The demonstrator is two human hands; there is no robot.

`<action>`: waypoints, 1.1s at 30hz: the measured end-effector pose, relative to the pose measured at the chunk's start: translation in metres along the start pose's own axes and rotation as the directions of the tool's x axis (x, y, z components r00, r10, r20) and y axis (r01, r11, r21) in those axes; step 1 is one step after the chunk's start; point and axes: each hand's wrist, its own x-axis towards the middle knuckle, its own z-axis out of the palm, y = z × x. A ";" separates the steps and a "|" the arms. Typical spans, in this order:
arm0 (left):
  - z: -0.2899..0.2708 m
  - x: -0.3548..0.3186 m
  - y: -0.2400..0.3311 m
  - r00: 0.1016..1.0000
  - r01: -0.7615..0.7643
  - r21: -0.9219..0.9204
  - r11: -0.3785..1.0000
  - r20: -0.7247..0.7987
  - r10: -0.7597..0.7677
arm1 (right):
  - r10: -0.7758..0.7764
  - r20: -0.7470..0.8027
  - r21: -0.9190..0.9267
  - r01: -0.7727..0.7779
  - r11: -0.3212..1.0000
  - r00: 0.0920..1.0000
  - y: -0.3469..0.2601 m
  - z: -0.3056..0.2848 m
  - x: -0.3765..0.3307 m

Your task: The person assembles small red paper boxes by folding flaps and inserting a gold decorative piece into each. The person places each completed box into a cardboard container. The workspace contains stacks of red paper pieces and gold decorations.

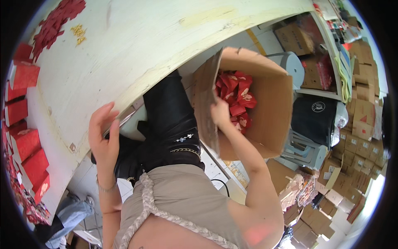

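My left hand is raised beside the edge of the white table, palm turned inward. Its fingers are stretched out, the thumb stands apart, and nothing is in it. On my right, an open cardboard box stands beside my leg. Inside it lies a heap of red pouch-like pieces with pale printed shapes. My right hand is at the box's left wall, its fingers curled over the rim there. The fingertips are partly hidden by that wall.
On the table lie a dark red pile of strips and small gold pieces. Red packets line its left side. Right of the box are a grey-blue stool, a black bag and stacked cartons. Another person's jeans show lower left.
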 end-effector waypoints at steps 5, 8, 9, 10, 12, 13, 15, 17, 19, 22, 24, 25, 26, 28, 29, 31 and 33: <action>-0.013 0.005 0.004 0.952 -0.293 0.267 0.918 -0.010 0.306 | -0.093 -0.106 -0.070 0.085 0.994 0.990 -0.047 0.045 -0.028; -0.029 0.006 0.008 0.976 -0.209 0.177 0.962 -0.023 0.216 | -0.118 -0.028 -0.462 0.092 0.882 0.993 -0.017 0.015 -0.005; -0.044 -0.006 0.003 0.968 -0.181 0.278 0.943 -0.117 0.220 | -0.054 -0.010 -0.139 0.052 0.989 0.998 -0.002 -0.003 0.006; -0.065 -0.013 -0.005 0.949 -0.159 0.367 0.916 -0.198 0.244 | 0.008 0.003 0.249 -0.009 0.968 1.000 0.013 -0.022 0.019; -0.111 -0.022 -0.020 0.853 -0.088 0.596 0.799 -0.369 0.369 | -0.036 -0.007 0.484 0.035 0.874 0.999 0.048 -0.051 0.041; -0.130 -0.028 -0.024 0.786 0.070 0.644 0.761 -0.506 0.356 | -0.060 -0.092 0.260 0.082 0.962 0.994 0.026 -0.028 0.042; -0.190 -0.035 -0.035 0.588 0.327 0.771 0.546 -0.619 0.521 | -0.319 -0.115 -0.262 0.281 0.923 0.941 -0.044 0.035 0.016; -0.240 -0.034 -0.019 0.453 0.513 0.766 0.387 -0.625 0.635 | -0.401 -0.119 -0.258 0.362 0.896 0.908 -0.022 0.013 0.034; -0.268 -0.057 -0.025 0.616 0.594 0.780 0.195 -0.597 0.513 | -0.204 -0.089 -0.184 0.185 0.965 0.975 0.012 -0.027 0.045; -0.264 -0.070 -0.015 0.673 0.539 0.789 0.296 -0.615 0.411 | -0.181 -0.189 -0.151 0.154 0.977 0.965 0.032 -0.041 0.050; -0.242 -0.078 -0.007 0.644 0.488 0.778 0.395 -0.627 0.438 | -0.467 -0.253 -0.368 0.363 0.856 0.847 -0.010 0.014 0.035; -0.230 -0.089 0.003 0.637 0.482 0.717 0.503 -0.682 0.361 | -0.454 -0.286 -0.327 0.360 0.874 0.844 -0.045 0.029 0.030; -0.220 -0.097 0.012 0.619 0.471 0.640 0.607 -0.730 0.288 | -0.406 -0.111 -0.450 0.318 0.835 0.907 -0.058 0.018 0.039; -0.216 -0.101 0.018 0.694 0.375 0.544 0.751 -0.701 0.161 | -0.196 0.219 -0.660 0.293 0.692 0.956 -0.092 -0.015 0.051; -0.216 -0.105 0.020 0.776 0.304 0.516 0.801 -0.622 0.107 | -0.165 0.396 -0.733 0.419 0.535 0.903 -0.131 -0.035 0.048; -0.207 -0.096 0.021 0.891 0.112 0.357 0.928 -0.449 0.065 | -0.235 0.536 -0.051 0.309 0.950 0.811 -0.227 -0.057 0.017; -0.205 -0.077 0.008 0.942 0.000 0.239 0.971 -0.327 0.081 | -0.691 0.587 0.563 0.402 0.723 0.421 -0.292 -0.062 0.007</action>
